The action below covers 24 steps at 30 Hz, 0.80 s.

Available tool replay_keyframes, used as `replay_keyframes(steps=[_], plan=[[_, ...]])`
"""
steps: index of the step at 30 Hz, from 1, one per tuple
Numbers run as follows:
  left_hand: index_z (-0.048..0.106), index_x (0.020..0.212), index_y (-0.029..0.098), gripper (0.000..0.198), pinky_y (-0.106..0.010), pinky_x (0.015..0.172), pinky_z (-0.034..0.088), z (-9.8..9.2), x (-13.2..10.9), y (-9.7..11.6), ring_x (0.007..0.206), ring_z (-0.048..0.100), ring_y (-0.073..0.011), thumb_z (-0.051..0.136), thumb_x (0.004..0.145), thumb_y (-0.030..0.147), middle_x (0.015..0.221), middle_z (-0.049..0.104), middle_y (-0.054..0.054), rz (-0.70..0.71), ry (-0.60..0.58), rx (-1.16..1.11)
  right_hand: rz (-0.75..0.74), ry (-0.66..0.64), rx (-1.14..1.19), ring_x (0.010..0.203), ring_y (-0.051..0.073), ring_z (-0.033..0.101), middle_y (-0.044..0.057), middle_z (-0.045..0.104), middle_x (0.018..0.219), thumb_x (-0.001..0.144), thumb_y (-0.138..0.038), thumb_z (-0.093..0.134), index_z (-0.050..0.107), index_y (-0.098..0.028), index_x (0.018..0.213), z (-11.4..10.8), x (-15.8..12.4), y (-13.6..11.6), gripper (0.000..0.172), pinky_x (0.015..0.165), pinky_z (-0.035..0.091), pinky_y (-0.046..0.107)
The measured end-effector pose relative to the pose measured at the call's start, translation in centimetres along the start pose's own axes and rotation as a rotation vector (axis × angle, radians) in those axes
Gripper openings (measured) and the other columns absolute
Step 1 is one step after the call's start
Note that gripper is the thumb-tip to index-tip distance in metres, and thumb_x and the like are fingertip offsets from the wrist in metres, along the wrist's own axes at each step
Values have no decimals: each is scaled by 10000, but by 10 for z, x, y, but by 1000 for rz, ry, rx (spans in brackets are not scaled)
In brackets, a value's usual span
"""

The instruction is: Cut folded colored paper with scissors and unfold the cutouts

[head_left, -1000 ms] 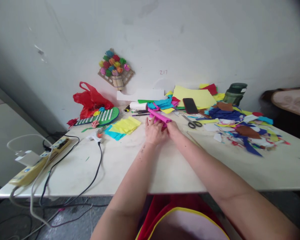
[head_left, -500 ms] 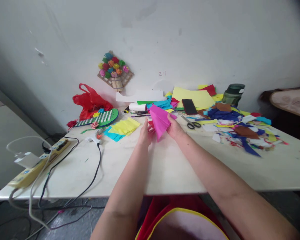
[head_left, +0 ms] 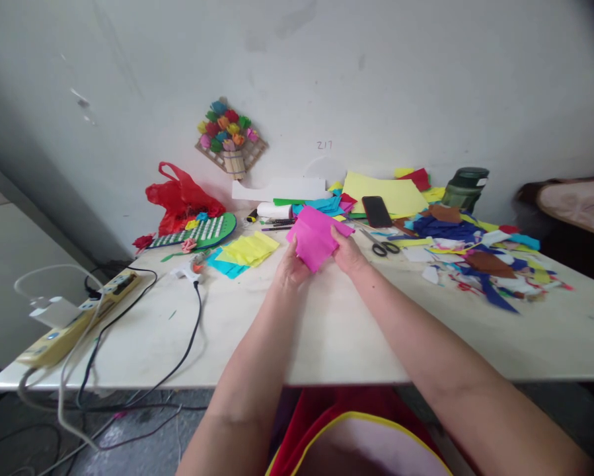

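Observation:
A pink sheet of crepe-like paper is held up above the table between my two hands. My left hand is closed on its lower left edge, thumb in front. On the right side, my right hand pinches it with the thumb on the front face. The sheet lies spread with a faint crease, and the fingers behind it are hidden. Yellow paper sheets rest left of my left hand, partly over blue paper sheets. Black-handled scissors lie just right of my right hand.
Paper scraps cover the table's right side, with a dark green bottle behind. A phone lies on yellow paper. At left are a power strip, a glue gun, its cord and a red plastic bag.
The pink paper, folded to a point before, is now spread flatter and faces me. My left hand has closed on its left edge; my right hand keeps its grip.

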State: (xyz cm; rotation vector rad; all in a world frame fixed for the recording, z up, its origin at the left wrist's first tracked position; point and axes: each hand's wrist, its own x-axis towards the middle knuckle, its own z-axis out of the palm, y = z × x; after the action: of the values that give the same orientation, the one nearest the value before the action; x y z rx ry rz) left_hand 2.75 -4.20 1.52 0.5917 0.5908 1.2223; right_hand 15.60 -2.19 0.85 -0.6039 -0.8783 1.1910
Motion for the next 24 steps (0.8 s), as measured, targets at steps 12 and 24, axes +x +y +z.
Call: replay_keyframes(steps=[12, 24], plan=[[600, 884, 162, 170, -322, 783, 524, -12, 14, -2, 807, 646, -178, 663, 726, 165, 920, 669, -76, 130, 311, 60, -52, -35, -343, 1027, 199, 593, 55, 681, 1032, 694, -430, 674, 652, -180, 1036, -10, 0, 27, 424, 929, 443, 350], [584, 869, 179, 186, -281, 727, 538, -11, 20, -6, 827, 652, -167, 626, 784, 340, 881, 671, -61, 168, 340, 9, -94, -98, -488, 1022, 196, 584, 29, 684, 986, 709, -413, 666, 684, -221, 960, -2, -9, 33, 317, 987, 387, 359]])
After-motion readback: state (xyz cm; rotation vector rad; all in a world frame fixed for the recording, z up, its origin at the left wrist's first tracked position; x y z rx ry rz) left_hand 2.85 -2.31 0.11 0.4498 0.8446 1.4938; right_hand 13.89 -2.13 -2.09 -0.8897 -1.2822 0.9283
